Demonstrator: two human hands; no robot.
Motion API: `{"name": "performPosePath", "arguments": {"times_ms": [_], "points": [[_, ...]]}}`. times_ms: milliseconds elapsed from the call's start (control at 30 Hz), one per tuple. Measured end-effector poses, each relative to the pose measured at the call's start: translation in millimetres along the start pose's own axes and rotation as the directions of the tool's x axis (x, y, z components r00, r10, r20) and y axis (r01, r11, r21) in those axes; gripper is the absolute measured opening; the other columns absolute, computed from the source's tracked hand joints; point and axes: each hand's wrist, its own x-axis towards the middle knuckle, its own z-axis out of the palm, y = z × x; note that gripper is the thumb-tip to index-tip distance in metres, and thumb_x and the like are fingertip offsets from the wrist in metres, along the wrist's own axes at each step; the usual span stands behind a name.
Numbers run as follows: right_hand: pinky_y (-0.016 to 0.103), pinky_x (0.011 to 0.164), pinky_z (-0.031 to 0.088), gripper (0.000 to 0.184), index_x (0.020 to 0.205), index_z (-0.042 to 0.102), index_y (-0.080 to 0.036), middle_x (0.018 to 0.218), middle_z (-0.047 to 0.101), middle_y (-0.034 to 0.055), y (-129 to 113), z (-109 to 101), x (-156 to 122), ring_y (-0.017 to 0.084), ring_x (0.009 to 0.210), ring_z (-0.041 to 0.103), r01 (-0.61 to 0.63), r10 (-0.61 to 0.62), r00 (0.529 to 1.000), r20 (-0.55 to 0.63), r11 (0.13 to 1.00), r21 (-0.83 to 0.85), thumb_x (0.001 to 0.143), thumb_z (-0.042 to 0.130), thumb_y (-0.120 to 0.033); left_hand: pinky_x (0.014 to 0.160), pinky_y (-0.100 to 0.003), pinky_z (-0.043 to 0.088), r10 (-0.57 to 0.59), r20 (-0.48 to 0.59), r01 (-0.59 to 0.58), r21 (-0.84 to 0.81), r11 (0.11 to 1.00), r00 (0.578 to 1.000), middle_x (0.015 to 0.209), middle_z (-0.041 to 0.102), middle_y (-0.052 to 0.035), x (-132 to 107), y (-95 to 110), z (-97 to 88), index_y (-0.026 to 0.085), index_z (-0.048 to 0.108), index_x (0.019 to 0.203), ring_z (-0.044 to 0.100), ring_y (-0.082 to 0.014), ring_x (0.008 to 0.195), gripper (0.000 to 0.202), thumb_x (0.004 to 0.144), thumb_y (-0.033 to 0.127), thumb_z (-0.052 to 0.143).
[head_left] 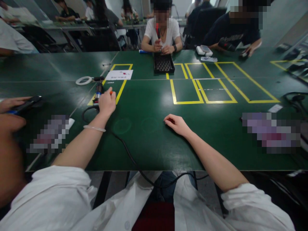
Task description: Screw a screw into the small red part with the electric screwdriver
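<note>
My left hand (107,102) is closed, its fingers curled over something mostly hidden. A small orange part (111,92) shows between the fingers. Right beside that hand is a black cylindrical tool (98,89) with a blue band; I cannot tell whether the orange part belongs to it. A looped black cable (87,112) lies below the tool. My right hand (177,123) rests on the green table (154,147), fingers loosely curled in, with nothing visible in them.
Yellow tape outlines (189,102) mark the table. A white paper sheet (119,74), a white ring (83,80) and a black tray (164,65) lie farther off. A black cord (127,152) runs over the near edge. Co-workers sit opposite and at left.
</note>
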Motion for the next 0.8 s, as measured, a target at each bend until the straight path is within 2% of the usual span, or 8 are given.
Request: {"name": "performPosePath", "arguments": {"times_ms": [67, 133, 233, 333, 400, 467, 600, 800], "points": [[0.025, 0.064, 0.041, 0.016, 0.093, 0.065, -0.018, 0.076, 0.065, 0.0014, -0.1, -0.2, -0.3, 0.014, 0.066, 0.055, -0.005, 0.006, 1.000, -0.007, 1.000, 0.019, 0.091, 0.055, -0.029, 0.098, -0.036, 0.038, 0.084, 0.085, -0.069, -0.163, 0.984, 0.993, 0.103, 0.069, -0.0129, -17.1, 43.7, 10.0, 0.008, 0.057, 0.129, 0.058, -0.0241, 0.106, 0.052, 0.100, 0.038, 0.025], [0.026, 0.065, 0.042, 0.016, 0.097, 0.065, -0.018, 0.076, 0.064, 0.0010, 0.3, 0.1, -0.2, 0.013, 0.066, 0.056, -0.013, 0.014, 1.000, -0.012, 0.998, 0.057, 0.090, 0.055, -0.029, 0.088, -0.032, 0.042, 0.249, 0.295, -0.133, -0.362, 0.923, 0.922, 0.083, 0.068, -0.0075, -41.1, 85.2, 18.4, 0.012, 0.063, 0.114, 0.061, -0.0200, 0.086, 0.051, 0.100, 0.045, 0.027], [0.026, 0.066, 0.044, 0.020, 0.105, 0.063, -0.018, 0.077, 0.063, 0.0001, 1.1, 1.2, 0.9, 0.012, 0.065, 0.056, -0.041, 0.045, 0.999, -0.017, 0.985, 0.169, 0.090, 0.055, -0.029, 0.078, -0.029, 0.044, 0.480, 0.545, -0.081, -0.599, 0.797, 0.688, 0.068, 0.061, -0.0039, -77.1, 130.2, 28.0, 0.013, 0.063, 0.092, 0.057, -0.0166, 0.071, 0.052, 0.099, 0.052, 0.029], [0.027, 0.068, 0.047, 0.025, 0.108, 0.064, -0.018, 0.081, 0.064, 0.0006, -0.3, 1.6, 2.5, 0.013, 0.069, 0.057, -0.052, 0.056, 0.998, -0.009, 0.959, 0.280, 0.090, 0.056, -0.033, 0.072, -0.028, 0.043, 0.624, 0.651, 0.030, -0.702, 0.711, 0.433, 0.063, 0.058, -0.0039, -98.5, 150.5, 37.1, 0.013, 0.060, 0.083, 0.055, -0.0153, 0.065, 0.055, 0.098, 0.058, 0.032], [0.028, 0.071, 0.047, 0.026, 0.106, 0.067, -0.018, 0.084, 0.065, 0.0021, -3.6, 0.6, 3.1, 0.014, 0.074, 0.058, -0.044, 0.034, 0.999, 0.036, 0.943, 0.330, 0.089, 0.057, -0.035, 0.068, -0.028, 0.042, 0.655, 0.667, 0.080, -0.720, 0.690, 0.354, 0.061, 0.057, -0.0043, -103.3, 154.3, 42.3, 0.013, 0.059, 0.078, 0.053, -0.0148, 0.061, 0.058, 0.096, 0.062, 0.034], [0.027, 0.069, 0.047, 0.025, 0.100, 0.070, -0.018, 0.089, 0.067, 0.0039, -7.9, -1.2, 2.9, 0.014, 0.076, 0.059, -0.049, 0.017, 0.996, 0.086, 0.921, 0.386, 0.089, 0.057, -0.036, 0.066, -0.028, 0.041, 0.657, 0.679, 0.113, -0.719, 0.686, 0.327, 0.059, 0.054, -0.0041, -103.8, 154.2, 45.4, 0.014, 0.057, 0.073, 0.050, -0.0144, 0.059, 0.060, 0.095, 0.065, 0.035], [0.026, 0.063, 0.045, 0.026, 0.098, 0.070, -0.016, 0.077, 0.065, 0.0014, -14.9, -4.3, 1.5, 0.012, 0.066, 0.055, -0.117, 0.020, 0.980, 0.199, 0.864, 0.489, 0.087, 0.060, -0.037, 0.064, -0.028, 0.041, 0.658, 0.699, 0.177, -0.711, 0.681, 0.279, 0.057, 0.052, -0.0035, -103.5, 151.2, 45.1, 0.014, 0.055, 0.068, 0.047, -0.0136, 0.056, 0.062, 0.095, 0.066, 0.035], [0.024, 0.059, 0.043, 0.027, 0.089, 0.068, -0.016, 0.070, 0.063, -0.0006, -16.4, -4.2, 0.8, 0.010, 0.061, 0.053, -0.175, 0.090, 0.981, 0.175, 0.803, 0.569, 0.082, 0.069, -0.041, 0.060, -0.028, 0.040, 0.617, 0.709, 0.175, -0.693, 0.700, 0.341, 0.049, 0.050, -0.0036, -108.2, 152.6, 42.9, 0.015, 0.051, 0.060, 0.044, -0.0128, 0.050, 0.068, 0.094, 0.069, 0.031]]}}
